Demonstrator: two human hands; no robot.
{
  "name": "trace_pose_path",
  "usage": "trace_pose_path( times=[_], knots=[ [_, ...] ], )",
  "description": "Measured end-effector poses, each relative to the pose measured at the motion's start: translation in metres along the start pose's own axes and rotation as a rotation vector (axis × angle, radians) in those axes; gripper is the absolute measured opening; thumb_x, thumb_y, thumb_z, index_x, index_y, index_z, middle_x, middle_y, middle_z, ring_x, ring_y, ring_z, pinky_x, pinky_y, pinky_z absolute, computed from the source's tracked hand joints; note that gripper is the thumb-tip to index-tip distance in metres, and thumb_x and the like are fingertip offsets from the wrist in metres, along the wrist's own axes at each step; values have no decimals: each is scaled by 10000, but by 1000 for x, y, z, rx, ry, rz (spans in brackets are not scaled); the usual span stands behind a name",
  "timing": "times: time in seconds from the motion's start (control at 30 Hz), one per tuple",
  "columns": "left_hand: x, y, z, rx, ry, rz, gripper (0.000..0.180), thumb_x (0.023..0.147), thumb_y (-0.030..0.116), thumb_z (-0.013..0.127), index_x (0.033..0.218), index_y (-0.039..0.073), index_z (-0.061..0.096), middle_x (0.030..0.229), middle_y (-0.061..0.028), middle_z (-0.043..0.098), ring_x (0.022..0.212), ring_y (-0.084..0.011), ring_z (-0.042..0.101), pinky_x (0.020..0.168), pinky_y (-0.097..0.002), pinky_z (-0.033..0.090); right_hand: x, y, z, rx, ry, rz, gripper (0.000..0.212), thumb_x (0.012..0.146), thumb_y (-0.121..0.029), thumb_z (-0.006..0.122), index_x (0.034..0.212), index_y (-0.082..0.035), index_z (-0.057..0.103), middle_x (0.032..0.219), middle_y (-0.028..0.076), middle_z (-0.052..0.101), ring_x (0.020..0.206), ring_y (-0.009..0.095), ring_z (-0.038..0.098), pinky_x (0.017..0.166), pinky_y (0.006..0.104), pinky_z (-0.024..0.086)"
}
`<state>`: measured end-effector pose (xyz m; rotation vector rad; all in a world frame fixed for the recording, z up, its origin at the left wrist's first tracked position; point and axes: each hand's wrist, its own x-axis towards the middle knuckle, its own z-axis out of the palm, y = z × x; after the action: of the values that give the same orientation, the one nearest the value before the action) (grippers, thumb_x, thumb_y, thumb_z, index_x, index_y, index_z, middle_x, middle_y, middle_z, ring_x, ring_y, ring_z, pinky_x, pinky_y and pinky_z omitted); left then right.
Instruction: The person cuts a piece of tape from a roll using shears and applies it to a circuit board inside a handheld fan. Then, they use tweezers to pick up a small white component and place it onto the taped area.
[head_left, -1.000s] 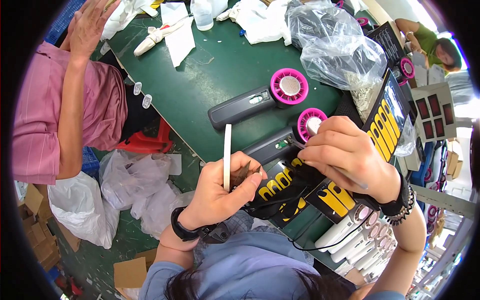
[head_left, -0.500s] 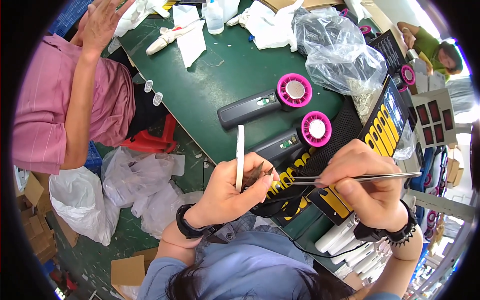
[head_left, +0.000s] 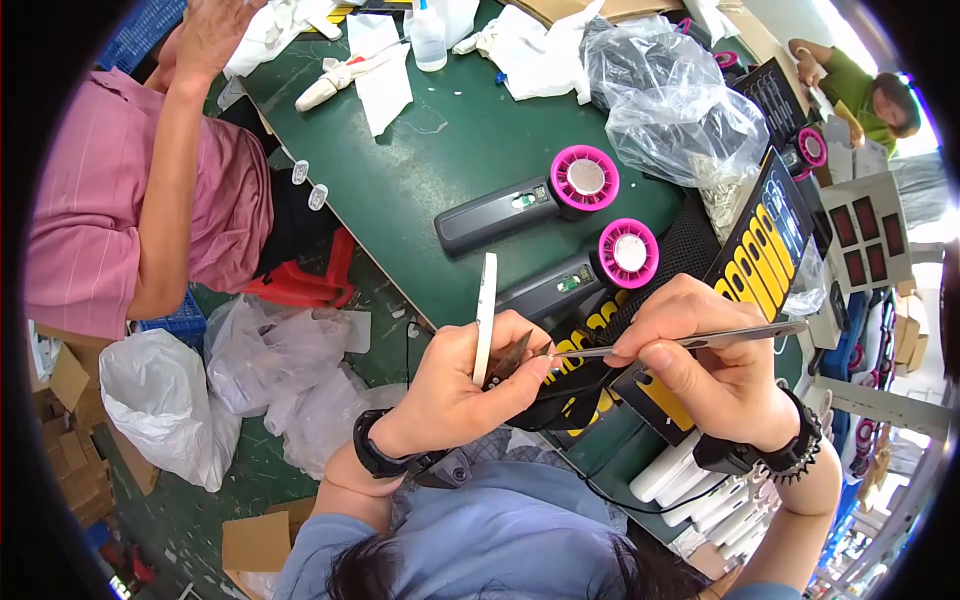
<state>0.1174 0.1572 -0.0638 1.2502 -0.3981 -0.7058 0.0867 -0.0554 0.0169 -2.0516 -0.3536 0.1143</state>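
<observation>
My left hand (head_left: 465, 378) is closed around a slim white strip (head_left: 486, 310) that sticks up past the fingers. A dark, pointed metal piece (head_left: 508, 362) shows in the same grip; its kind is partly hidden by my fingers. My right hand (head_left: 715, 360) pinches metal tweezers (head_left: 700, 340), held almost level. Their tips reach my left thumb and fingertip; whether they grip anything there is too small to tell. Beyond my hands lie two dark grey handheld devices with pink round heads, the nearer one (head_left: 545, 290) just past my left fingers and the farther one (head_left: 500, 215) behind it.
Clear plastic bags (head_left: 690, 110), white cloths (head_left: 540, 55) and a squeeze bottle (head_left: 428, 40) stand along the far side of the green table (head_left: 370, 180). Black-and-yellow printed cards (head_left: 765, 250) and white cylindrical parts (head_left: 670, 470) lie right. A person in pink (head_left: 170, 200) sits left.
My right hand has shifted slightly left and turned, bringing the tweezers' tips against my left fingertips. Their two arms, seen apart before, now appear together. My left hand has barely moved.
</observation>
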Motion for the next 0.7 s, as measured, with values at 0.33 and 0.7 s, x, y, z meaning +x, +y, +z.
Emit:
trace_pose_path(
  times=[0.33,0.7],
  knots=[
    [1,2,-7,-53,58,-25,102,854,11,534,938,-42,561,675,7,537,569,-27,484,511,-173,381,15,-3,-20,-168,-15,-181,72,838,-75,595,882,-28,627,807,74,653,784,214,580,692,298,471],
    [1,0,-24,-15,172,25,121,849,6,533,949,-45,577,730,-8,553,570,-42,516,513,-184,411,78,35,-26,-666,-258,-558,254,715,5,649,968,-8,624,884,94,636,839,276,584,745,356,494]
  ],
)
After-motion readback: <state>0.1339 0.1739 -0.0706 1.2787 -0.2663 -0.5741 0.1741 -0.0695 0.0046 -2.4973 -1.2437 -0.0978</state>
